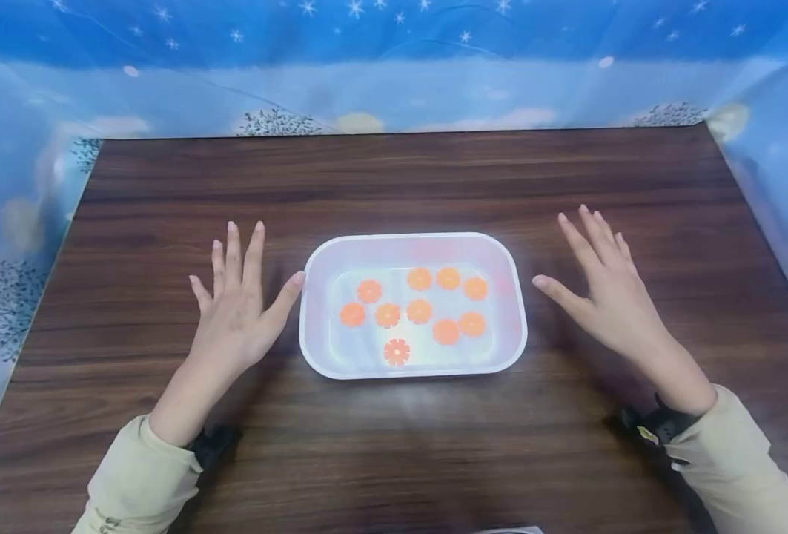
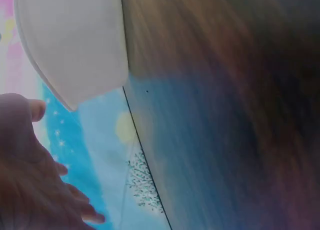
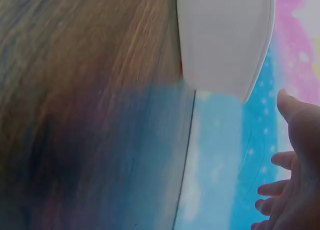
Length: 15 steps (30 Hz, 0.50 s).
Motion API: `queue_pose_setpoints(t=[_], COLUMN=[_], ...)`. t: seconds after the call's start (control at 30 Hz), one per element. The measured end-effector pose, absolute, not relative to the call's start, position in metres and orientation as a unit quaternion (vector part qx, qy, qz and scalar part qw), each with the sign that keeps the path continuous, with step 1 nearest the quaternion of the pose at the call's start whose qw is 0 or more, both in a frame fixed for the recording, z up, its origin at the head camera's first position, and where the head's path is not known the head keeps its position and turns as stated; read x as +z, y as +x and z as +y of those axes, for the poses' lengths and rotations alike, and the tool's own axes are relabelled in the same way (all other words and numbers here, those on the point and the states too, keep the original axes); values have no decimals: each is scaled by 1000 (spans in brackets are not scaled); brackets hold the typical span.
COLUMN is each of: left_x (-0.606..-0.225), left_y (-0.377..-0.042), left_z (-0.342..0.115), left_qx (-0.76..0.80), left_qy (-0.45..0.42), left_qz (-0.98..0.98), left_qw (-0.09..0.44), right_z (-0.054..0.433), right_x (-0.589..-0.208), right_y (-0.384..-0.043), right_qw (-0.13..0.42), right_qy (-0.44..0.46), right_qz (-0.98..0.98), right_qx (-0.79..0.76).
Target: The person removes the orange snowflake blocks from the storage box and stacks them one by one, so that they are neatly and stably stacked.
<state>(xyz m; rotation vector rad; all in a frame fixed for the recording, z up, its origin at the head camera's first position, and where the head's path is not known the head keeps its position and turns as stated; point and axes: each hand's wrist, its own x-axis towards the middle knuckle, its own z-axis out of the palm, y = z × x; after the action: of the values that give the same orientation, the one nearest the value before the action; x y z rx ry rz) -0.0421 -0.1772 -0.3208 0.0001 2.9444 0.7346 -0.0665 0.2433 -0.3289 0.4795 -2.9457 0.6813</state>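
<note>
A white rectangular tub (image 1: 414,373) with rounded corners stands at the middle of the table. Several flat orange flower-shaped pieces (image 1: 396,351) lie spread over its floor; what they are made of I cannot tell. To the tub's left is my left hand (image 1: 236,319), fingers straight and spread, its thumb tip close by the rim; whether it touches I cannot tell. On the other side, my right hand (image 1: 610,297) is held apart from the tub with fingers extended. Both hands hold nothing. Each wrist view shows the outer wall of the tub (image 2: 75,40) beside the spread fingers.
The dark wood-grain table (image 1: 407,452) reaches back to a blue curtain (image 1: 407,44) printed with snowflakes and trees, which also hangs along both sides. A pale object (image 1: 510,530) just shows at the bottom edge of the head view, mostly cut off.
</note>
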Motion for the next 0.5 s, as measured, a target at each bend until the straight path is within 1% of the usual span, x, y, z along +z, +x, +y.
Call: queue_pose_setpoints(t=[0.2,0.33,0.43,0.5], left_x=[-315,-317,-319,-320], left_y=[-29,-24,-23,-21], left_z=[-180,-177,-173,-170], left_qx=[341,418,466,492], left_qy=[14,29,30,24], left_qz=[937,905,880,866], left_qw=[66,73,81,90], right_z=[219,205,195,189], right_x=[-320,-317,-320,-323], right_y=[-66,-67,-69,-70], right_qw=[80,99,98,86], right_qy=[253,302,320,327], right_qz=[-930,-905,-895,-891], right_qx=[253,282,296,302])
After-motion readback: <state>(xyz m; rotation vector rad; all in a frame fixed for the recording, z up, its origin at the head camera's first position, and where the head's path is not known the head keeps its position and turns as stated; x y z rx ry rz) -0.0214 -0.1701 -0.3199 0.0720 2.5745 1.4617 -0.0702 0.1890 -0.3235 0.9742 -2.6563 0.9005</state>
